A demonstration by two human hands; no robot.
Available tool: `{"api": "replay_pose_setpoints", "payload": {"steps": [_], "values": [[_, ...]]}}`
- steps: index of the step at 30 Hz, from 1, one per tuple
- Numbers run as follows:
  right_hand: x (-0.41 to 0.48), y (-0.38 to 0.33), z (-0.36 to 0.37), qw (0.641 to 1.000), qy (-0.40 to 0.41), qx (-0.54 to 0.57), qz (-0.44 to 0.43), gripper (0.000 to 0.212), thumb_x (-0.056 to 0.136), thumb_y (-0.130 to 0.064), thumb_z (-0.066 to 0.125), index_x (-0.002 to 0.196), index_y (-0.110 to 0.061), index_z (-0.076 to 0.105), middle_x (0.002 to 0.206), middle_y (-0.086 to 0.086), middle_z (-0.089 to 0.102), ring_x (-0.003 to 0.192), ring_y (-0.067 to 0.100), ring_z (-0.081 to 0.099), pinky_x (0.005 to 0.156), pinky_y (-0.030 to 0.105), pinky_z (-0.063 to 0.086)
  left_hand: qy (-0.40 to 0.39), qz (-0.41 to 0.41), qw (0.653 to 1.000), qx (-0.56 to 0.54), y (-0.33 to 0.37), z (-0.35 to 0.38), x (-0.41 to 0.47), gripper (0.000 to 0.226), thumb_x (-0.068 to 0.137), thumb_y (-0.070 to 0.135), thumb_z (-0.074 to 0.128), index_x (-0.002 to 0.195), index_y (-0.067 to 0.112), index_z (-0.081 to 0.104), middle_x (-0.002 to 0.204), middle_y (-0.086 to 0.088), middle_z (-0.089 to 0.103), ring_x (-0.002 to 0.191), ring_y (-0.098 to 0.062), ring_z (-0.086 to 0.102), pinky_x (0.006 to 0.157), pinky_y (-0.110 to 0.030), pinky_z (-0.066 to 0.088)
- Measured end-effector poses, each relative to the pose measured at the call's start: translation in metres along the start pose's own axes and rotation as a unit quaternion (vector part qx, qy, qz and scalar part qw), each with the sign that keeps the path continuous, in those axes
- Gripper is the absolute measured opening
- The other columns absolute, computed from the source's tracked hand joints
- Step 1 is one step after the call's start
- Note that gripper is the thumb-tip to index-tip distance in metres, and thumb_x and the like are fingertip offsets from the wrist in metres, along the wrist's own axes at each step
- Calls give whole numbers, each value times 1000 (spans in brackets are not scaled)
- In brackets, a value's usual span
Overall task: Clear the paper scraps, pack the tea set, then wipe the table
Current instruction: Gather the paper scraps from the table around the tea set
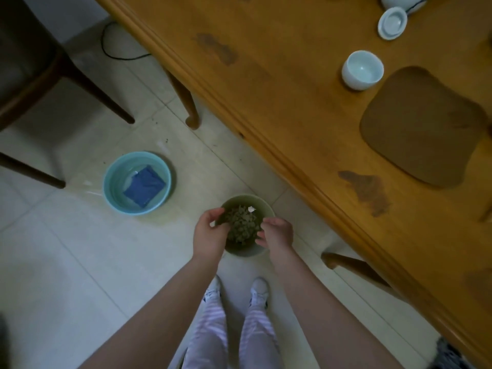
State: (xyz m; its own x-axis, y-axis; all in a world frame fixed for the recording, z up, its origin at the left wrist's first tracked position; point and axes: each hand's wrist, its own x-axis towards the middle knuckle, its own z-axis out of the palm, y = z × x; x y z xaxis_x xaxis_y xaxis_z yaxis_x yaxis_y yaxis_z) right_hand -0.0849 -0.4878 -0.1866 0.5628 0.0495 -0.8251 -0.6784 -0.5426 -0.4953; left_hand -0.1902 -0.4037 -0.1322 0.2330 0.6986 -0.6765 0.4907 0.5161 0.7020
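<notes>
A green bowl (241, 201) full of greenish-brown paper scraps (243, 225), with one white scrap (251, 208) at its far edge, sits low in front of me above the tiled floor. My left hand (210, 231) curls its fingers round the bowl's left rim. My right hand (277, 233) curls over the right rim, fingertips pointing into the bowl. On the wooden table (266, 62) at right stand a white teacup (362, 70), a white lid (392, 22) and part of a white pot (399, 1).
A light blue basin (111, 182) with water and a folded blue cloth (145, 186) stands on the floor to the left. A brown mat (423, 123) lies on the table. Chair legs (101, 94) are at the far left, a chair arm (351, 265) at right. My feet are below the bowl.
</notes>
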Motion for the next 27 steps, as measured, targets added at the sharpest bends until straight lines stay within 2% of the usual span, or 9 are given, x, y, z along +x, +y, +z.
{"api": "replay_pose_setpoints", "payload": {"steps": [3,6,8,13,18,22,27], "values": [[-27,-18,-1,998,-46,-27,-30,17,94,-5,54,99,-20,61,102,8,64,91,22,66,70,35,61,-1,16,1000,-7,23,-1,-11,31,88,-4,52,113,13,60,98,11,55,104,-20,56,88,-32,47],[-70,-53,-5,990,-95,-43,-93,20,94,-9,56,96,-27,63,100,3,67,89,17,68,81,38,60,-1,48,999,-17,58,-4,-25,34,88,-2,51,116,15,59,114,1,56,112,-21,55,99,-38,47],[-103,-81,-11,978,-132,-55,-152,17,95,-13,58,102,-28,64,102,0,68,89,14,68,82,34,60,-1,74,997,-18,85,-8,-37,37,87,0,51,118,19,59,120,1,54,117,-19,52,104,-43,44],[-180,-160,-36,937,-210,-44,-276,18,97,-19,58,113,-25,63,106,-3,67,91,11,67,78,24,58,19,163,986,-4,159,-21,-71,38,91,3,52,123,23,55,125,4,54,118,-15,51,103,-44,44],[-221,-212,-47,916,-190,-31,-353,18,97,-19,57,113,-25,62,104,-2,68,88,11,67,68,18,55,9,203,979,-8,217,-36,-89,30,92,7,51,115,27,56,119,6,57,112,-13,55,101,-42,47],[-231,-241,-44,912,-155,-15,-379,18,97,-18,55,111,-27,62,101,-2,68,87,13,67,71,23,57,11,226,974,-8,258,-48,-84,27,91,8,53,110,27,58,114,5,58,115,-23,57,101,-45,47],[-221,-265,-28,913,-100,-8,-396,21,96,-16,56,113,-28,62,100,-2,67,90,16,67,75,28,57,-13,247,968,30,298,-54,-54,28,92,9,53,117,19,58,115,2,59,111,-19,56,93,-36,49]]}}
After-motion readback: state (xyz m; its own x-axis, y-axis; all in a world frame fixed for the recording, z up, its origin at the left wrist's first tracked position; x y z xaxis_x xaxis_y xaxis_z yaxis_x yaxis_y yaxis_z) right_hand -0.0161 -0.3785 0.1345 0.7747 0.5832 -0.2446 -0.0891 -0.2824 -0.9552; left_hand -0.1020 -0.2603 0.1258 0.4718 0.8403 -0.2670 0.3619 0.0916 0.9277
